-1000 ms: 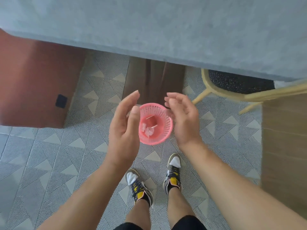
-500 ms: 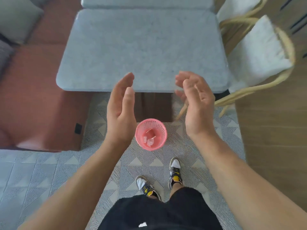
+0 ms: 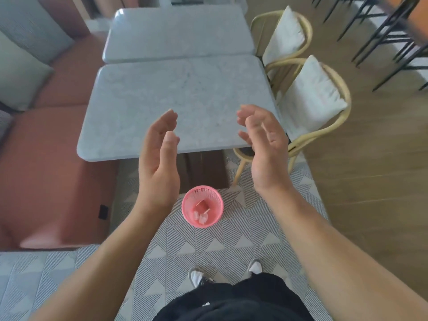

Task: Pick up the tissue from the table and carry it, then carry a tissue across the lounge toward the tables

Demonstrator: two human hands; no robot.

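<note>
My left hand [image 3: 159, 158] and my right hand [image 3: 266, 147] are raised in front of me, palms facing each other, fingers relaxed, holding nothing. They hover over the near edge of a grey marble table [image 3: 180, 98]. Below and between them, on the patterned floor, stands a small pink mesh bin [image 3: 215, 202] with a few scraps of paper and a stick inside. Neither hand touches the bin.
A second marble table [image 3: 176, 31] adjoins the first at the back. A rust-red bench seat [image 3: 46, 172] runs along the left. Two cream-cushioned rattan chairs [image 3: 310, 98] stand at the right. Black metal stool legs [image 3: 393, 38] are at the far right. My feet [image 3: 201, 276] stand on patterned tiles.
My hands rose away from the pink bin and spread apart. The view pulled back and up, so the tables and chairs came into sight and the bin looks smaller.
</note>
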